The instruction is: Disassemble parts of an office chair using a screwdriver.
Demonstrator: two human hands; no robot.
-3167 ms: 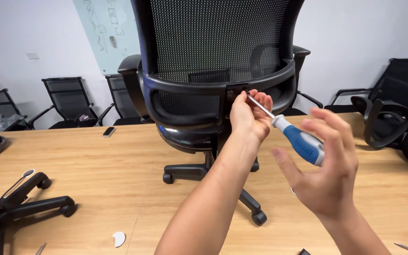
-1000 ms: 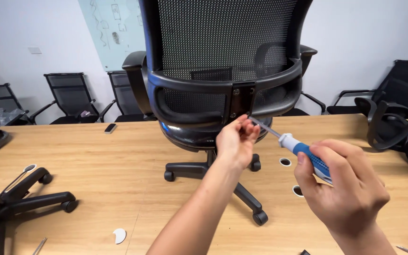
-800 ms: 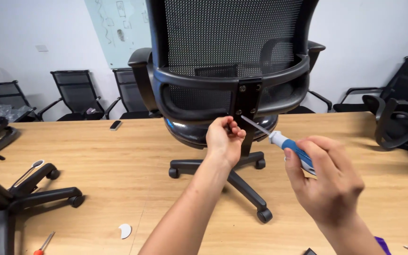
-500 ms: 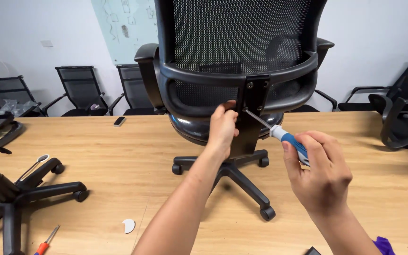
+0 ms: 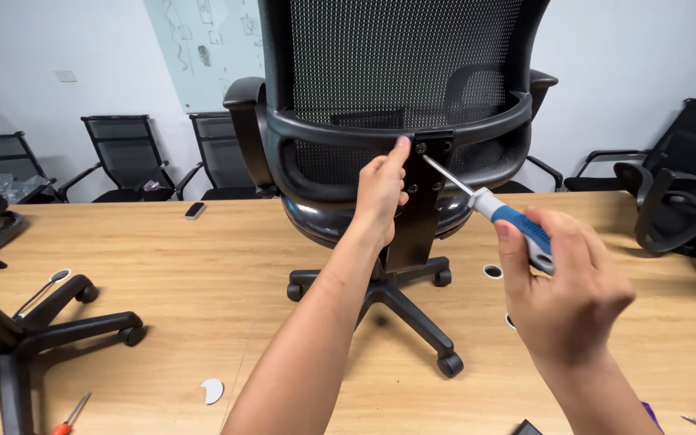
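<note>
Chair (image 5: 396, 105) on table (image 5: 163, 266)
</note>
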